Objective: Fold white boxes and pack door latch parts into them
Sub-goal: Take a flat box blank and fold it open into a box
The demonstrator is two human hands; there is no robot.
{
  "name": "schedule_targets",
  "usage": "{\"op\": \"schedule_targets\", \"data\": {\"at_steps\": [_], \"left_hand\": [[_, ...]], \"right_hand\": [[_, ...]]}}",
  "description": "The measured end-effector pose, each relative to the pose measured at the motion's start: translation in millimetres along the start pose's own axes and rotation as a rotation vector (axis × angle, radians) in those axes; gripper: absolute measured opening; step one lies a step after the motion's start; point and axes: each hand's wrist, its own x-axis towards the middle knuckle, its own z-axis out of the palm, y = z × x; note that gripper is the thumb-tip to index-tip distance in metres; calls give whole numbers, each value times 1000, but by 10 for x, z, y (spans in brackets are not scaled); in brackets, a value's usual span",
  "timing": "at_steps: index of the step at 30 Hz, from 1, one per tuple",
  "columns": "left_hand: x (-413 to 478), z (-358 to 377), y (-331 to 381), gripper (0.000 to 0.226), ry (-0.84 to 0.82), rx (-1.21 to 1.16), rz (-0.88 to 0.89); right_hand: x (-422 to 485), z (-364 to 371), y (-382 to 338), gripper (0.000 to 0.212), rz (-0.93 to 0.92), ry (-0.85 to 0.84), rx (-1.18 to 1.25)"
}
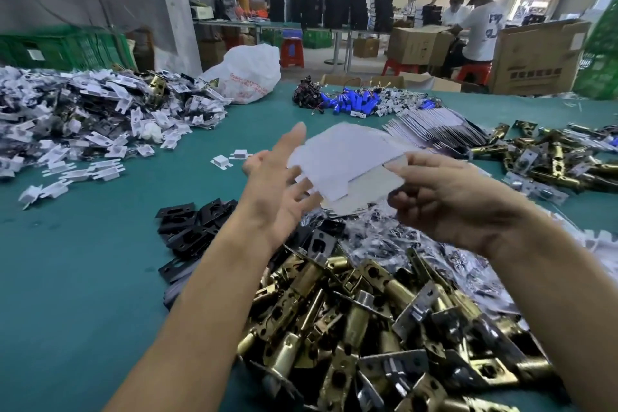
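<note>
Well off to the left of your left grip, a heap of small white pieces [83, 117] sprawls over the green table [83, 271], with a few strays lying closer in. Just below and left of that grip sits a cluster of black strike plates [187, 224]. Your left grip [277, 184] is spread wide, fingers straight and palm turned toward the white box blank [347, 157]. It holds nothing; its fingertips reach the blank's left edge, though you cannot tell whether they touch. The blank, flat and unfolded, hangs in the air between your two grips. Your right grip [444, 197] pinches the blank's right edge between thumb and curled fingers. Beneath both grips, nearer to you, lies a big pile of brass door latch parts [351, 328], with clear bags of small hardware [411, 244] under the right grip. Beyond the right grip a fanned stack of flat blanks [434, 130] rests on the table, and to its right lie more brass latches [551, 164].
</note>
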Motion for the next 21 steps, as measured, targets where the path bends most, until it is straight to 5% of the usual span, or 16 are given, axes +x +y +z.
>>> {"op": "schedule_targets", "data": {"at_steps": [5, 10, 12, 15, 18, 21], "left_hand": [[-223, 101, 1, 58, -288, -222, -108], [-220, 78, -61, 89, -418, -422, -65], [-233, 107, -41, 81, -463, -406, -53], [-218, 108, 4, 70, -372, -356, -100], [-197, 122, 62, 71, -233, -315, -158], [-168, 148, 72, 73, -137, -204, -136]], "right_hand": [[-205, 100, 159, 13, 49, -85, 117], [-157, 141, 250, 19, 99, -119, -130], [-107, 172, 319, 33, 64, -70, -340], [-81, 197, 355, 21, -131, 42, -806], [-79, 164, 402, 56, -390, 75, -1133], [-71, 210, 437, 83, -594, 76, -1177]]}}
